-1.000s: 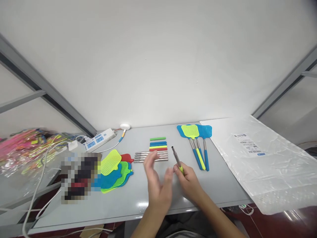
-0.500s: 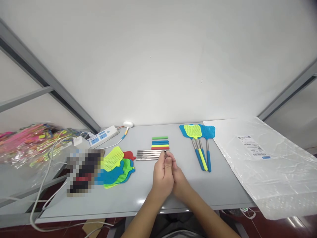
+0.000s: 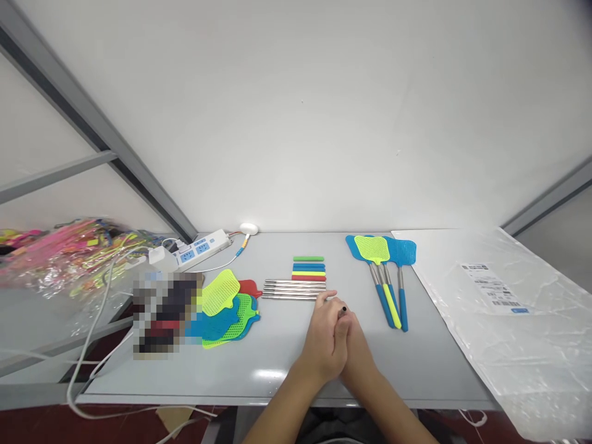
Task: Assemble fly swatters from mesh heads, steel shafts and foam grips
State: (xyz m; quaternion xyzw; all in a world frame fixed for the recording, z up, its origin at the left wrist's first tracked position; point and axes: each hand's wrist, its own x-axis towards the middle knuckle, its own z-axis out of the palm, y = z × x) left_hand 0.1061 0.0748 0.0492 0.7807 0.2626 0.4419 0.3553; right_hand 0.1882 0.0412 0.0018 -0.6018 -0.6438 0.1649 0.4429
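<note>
At our left lie loose mesh heads (image 3: 222,293), then metal rods (image 3: 289,288). Our left hand (image 3: 326,339) and right hand (image 3: 359,353) clamp together around a metal tube (image 3: 343,311), apparently seating its hidden grip; next we'd need a mesh head, matching the swatters (image 3: 372,249) at right

Head view, one, worn on my own head: set above the near side of the table (image 3: 250,370), facing forward and down, with my left hand (image 3: 324,339) and right hand (image 3: 359,348) close before it at the near middle. Range: the table seen from near edge to far edge, then the white wall (image 3: 277,123) beyond, filling the upper half. Breadth: wide, from the grey frame (image 3: 139,171) on the left to the white plastic sheet (image 3: 531,348) on the right.
</note>
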